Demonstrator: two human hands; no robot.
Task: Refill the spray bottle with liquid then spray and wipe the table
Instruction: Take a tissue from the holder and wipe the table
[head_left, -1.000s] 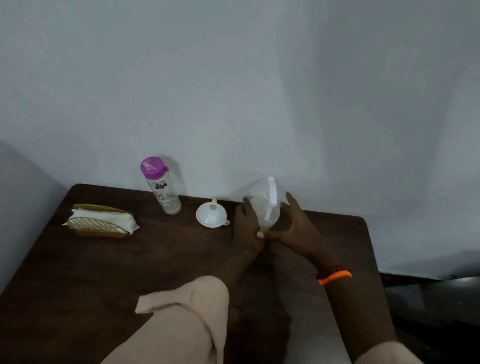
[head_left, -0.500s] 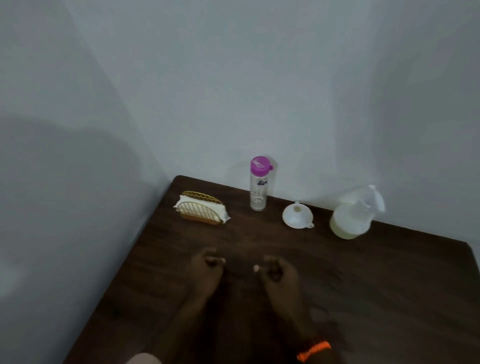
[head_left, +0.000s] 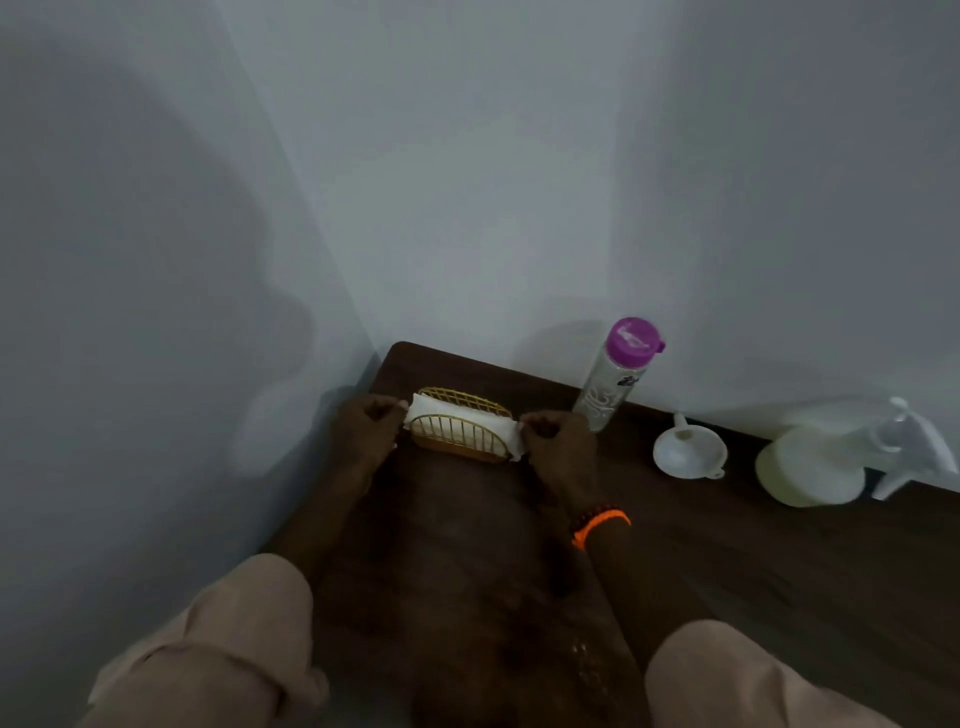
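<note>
Spray bottle (head_left: 815, 465) is sitting against the wall at the back edge of the desk (head_left: 727, 582), toward its right end, its pale round body holding a milky liquid and its white trigger head (head_left: 904, 447) pointing right. Just left of it a white funnel (head_left: 688, 451) is lying on the desk, and left of that a clear bottle with a purple cap (head_left: 618, 374) is standing upright at the same back edge. Near the back left corner a gold wire holder (head_left: 460, 434) is carrying a stack of white napkins (head_left: 460, 418). Your left hand (head_left: 366, 428) is pinching the left end of the napkins and your right hand (head_left: 558, 441) the right end, the fingers of both curled closed on the paper. An orange band (head_left: 600, 525) is circling your right wrist, and your beige sleeves (head_left: 223, 649) are showing at the bottom.
</note>
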